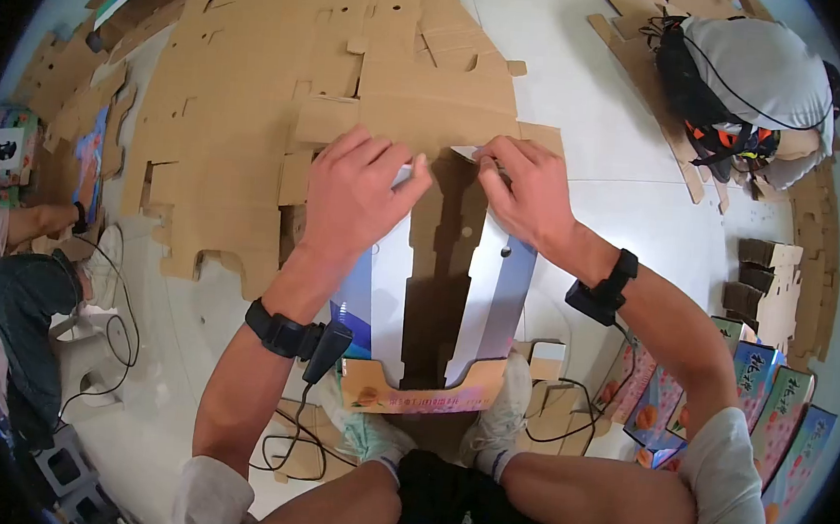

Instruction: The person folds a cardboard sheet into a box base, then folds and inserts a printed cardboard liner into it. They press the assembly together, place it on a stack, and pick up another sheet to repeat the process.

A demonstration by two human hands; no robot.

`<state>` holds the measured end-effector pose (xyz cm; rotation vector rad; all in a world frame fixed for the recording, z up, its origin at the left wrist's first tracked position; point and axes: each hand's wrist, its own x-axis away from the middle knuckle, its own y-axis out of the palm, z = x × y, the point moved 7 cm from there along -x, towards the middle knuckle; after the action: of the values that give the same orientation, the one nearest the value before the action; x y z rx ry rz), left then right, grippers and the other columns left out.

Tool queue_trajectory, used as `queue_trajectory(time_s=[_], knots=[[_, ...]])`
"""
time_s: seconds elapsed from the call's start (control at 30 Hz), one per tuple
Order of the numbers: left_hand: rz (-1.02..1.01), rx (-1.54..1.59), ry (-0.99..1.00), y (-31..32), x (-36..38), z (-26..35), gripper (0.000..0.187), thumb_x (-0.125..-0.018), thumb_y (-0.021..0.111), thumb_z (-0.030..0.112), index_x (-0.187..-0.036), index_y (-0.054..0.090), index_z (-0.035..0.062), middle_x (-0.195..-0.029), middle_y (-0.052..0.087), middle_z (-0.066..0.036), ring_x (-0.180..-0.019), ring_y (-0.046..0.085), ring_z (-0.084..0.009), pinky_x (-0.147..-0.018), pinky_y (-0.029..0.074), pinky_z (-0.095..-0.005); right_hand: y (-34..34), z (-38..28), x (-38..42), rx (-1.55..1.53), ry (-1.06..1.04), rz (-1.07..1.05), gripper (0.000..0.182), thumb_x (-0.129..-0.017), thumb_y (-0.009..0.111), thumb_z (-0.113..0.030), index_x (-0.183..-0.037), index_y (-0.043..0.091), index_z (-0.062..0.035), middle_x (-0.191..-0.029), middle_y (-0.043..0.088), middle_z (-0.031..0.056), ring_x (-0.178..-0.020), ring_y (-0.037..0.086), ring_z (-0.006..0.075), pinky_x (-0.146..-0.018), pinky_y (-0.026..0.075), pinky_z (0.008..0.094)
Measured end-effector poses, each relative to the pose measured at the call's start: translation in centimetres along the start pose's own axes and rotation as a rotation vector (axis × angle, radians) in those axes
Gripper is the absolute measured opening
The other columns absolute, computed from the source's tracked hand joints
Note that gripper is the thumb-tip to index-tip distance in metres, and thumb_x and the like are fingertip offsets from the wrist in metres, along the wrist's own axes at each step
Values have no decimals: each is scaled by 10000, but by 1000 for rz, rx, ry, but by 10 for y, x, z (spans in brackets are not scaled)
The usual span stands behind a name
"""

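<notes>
A partly folded cardboard box [387,294] lies before me, its near end between my shoes. Its long side panels are white and blue-violet, and a brown strip of inside shows between them. An orange and pink printed end panel [420,398] stands at the near end. At the far left corner, my left hand [362,190] is closed on the box's edge, fingers bent over it. My right hand [527,192] pinches a small white flap [465,152] at the far right corner. My fingers hide part of both far corners.
Flattened brown cardboard sheets [238,84] cover the floor ahead. Several printed boxes [752,383] stand at right. Beyond them lies a grey and black bag-like bundle [754,76]. Another person's arm [48,221] shows at left. Black cables [575,419] run from my wristbands.
</notes>
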<state>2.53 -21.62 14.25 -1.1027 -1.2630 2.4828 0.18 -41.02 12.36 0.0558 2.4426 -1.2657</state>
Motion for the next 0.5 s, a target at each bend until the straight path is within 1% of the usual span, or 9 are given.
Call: queue_trajectory(time_s=[0.07,0.17,0.27,0.37,0.47,0.5], knots=[[0,7,10,6,3,3,205,-888,746,167,-761,661,30,-731,653,-123,-695,632,-330,-654,516,-430,-2,3,4,-30,52,75,183,-917,718,-157,-810,622,-43,-727,660,138,-634,640,328,-569,501,440],[-88,-18,-77,13,0,-2,278,-924,725,196,-738,626,14,-703,622,-151,-649,605,-354,-630,501,-442,1,1,0,-67,86,61,326,-909,797,-234,-737,602,-37,-684,634,121,-570,602,314,-538,486,414],[-70,13,-64,19,-1,-6,326,-937,712,215,-714,598,6,-698,612,-166,-654,606,-353,-615,486,-457,3,8,-2,18,106,27,399,-890,841,-287,-710,587,-36,-687,636,117,-564,595,299,-529,479,401],[-116,-61,-90,19,-1,-8,328,-933,715,222,-697,611,18,-666,610,-159,-619,613,-348,-592,492,-454,0,4,-4,-59,80,57,333,-908,789,-306,-771,654,-34,-690,648,114,-604,641,327,-573,519,423],[-92,-169,-18,14,-3,5,344,-930,719,240,-667,622,41,-626,608,-144,-573,621,-339,-553,495,-437,3,-1,-9,163,26,80,300,-920,702,-320,-870,719,-25,-731,687,128,-666,685,365,-640,561,457],[-93,-187,-23,11,-3,4,341,-928,721,246,-665,630,50,-616,611,-139,-563,623,-336,-540,495,-432,9,0,-9,180,25,13,295,-917,676,-317,-897,729,-27,-738,695,134,-681,692,374,-658,568,466]])
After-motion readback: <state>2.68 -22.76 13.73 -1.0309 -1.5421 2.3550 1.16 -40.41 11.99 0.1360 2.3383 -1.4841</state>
